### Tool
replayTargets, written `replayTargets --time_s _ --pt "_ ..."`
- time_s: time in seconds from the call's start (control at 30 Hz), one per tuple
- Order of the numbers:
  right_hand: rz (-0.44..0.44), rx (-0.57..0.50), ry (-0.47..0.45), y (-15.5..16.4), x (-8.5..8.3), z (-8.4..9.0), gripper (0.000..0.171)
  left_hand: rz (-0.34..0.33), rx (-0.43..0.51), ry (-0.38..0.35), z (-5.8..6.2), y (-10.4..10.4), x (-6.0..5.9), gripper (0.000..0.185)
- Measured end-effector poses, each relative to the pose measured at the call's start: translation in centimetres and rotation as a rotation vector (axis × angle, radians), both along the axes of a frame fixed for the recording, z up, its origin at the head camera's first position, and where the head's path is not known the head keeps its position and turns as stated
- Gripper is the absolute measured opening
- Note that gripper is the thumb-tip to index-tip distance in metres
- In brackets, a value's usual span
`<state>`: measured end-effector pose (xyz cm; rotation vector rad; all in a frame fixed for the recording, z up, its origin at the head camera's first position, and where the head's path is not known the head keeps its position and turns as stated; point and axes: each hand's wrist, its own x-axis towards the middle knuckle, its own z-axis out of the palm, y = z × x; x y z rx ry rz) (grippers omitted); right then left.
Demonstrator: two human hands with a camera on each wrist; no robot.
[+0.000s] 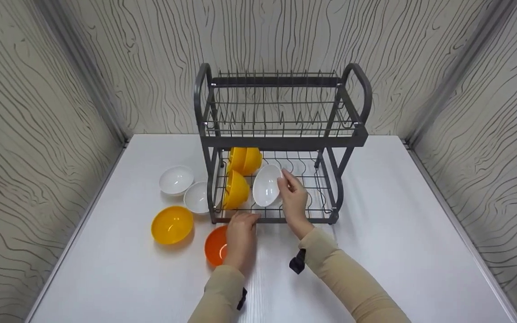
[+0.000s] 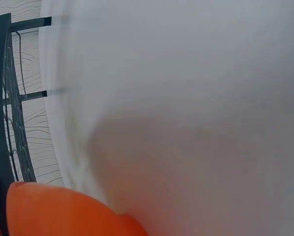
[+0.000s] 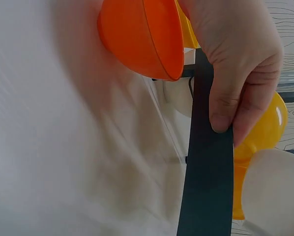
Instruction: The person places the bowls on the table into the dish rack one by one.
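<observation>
In the head view my right hand [image 1: 294,199] pinches the right rim of a white bowl [image 1: 267,190], tilted on its side over the lower tier of a dark two-tier dish rack [image 1: 281,142]. My left hand [image 1: 241,237] holds the lower front rail; the right wrist view shows its thumb on the rail's [image 3: 206,182] outer face. Under that wrist an orange bowl [image 1: 215,246] is partly hidden. Left of the held bowl, several yellow bowls [image 1: 237,190] stand on edge in the lower tier. The left wrist view catches the orange bowl [image 2: 63,211] beside the rail.
On the white table [image 1: 420,251], left of the rack, lie two white bowls [image 1: 176,181] and one yellow bowl [image 1: 172,225]. The rack's upper wire tier [image 1: 272,112] overhangs the lower one. Wood-patterned panels [image 1: 159,54] enclose the back and sides.
</observation>
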<state>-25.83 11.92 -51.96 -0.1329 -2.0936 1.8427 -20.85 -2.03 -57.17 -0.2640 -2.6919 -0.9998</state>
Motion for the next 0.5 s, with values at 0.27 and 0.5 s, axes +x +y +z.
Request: replayTargets --time_s 0.27,0.5 --pt "0.017 0.012 0.026 -2.0 0.1 0.8 0.038 0.023 -0.041 0.064 -0.1 0.1 -0.3 0.029" --pt "0.028 0.07 0.044 -2.9 -0.4 -0.4 0.039 0.054 -0.067 0.101 -0.2 0.1 -0.2 0.026"
